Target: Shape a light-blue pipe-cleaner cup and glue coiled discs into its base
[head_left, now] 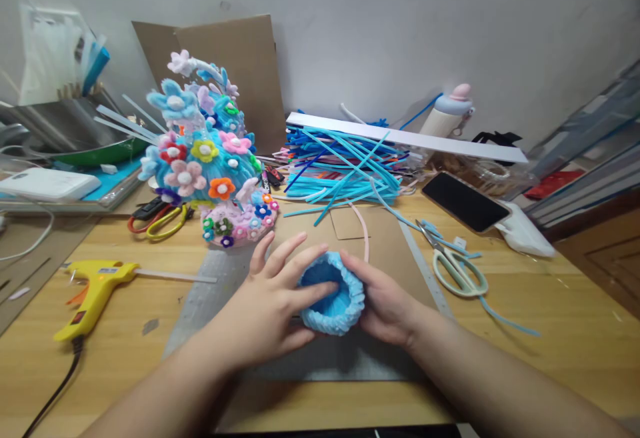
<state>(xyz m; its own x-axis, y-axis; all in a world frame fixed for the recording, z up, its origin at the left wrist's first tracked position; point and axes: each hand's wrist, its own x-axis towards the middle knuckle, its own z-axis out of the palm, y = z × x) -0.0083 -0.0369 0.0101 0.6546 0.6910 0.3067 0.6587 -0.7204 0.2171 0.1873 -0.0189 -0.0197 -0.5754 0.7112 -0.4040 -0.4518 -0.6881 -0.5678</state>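
A light blue fuzzy cup [356, 295], seemingly made of pipe cleaners, is held above the mat with its hollow facing me. My right hand [387, 305] wraps round its right side, thumb near the top of the rim. From the left, my left hand [280, 291] grips the wall: one finger reaches into the hollow and the thumb lies below outside. Its other fingers are spread out. Beyond the left hand stands a blue ornament covered in colourful fuzzy flowers [203, 151] on a pink flowered base. A pink pipe cleaner [361, 228] lies behind the cup.
A yellow glue gun [95, 291] lies on the left, near red-and-yellow-handled pliers [167, 220]. Piled pipe cleaners [345, 165] are at the back under a white strip [410, 137]. Scissors [457, 271], a phone [465, 201] and a bottle [445, 115] are on the right.
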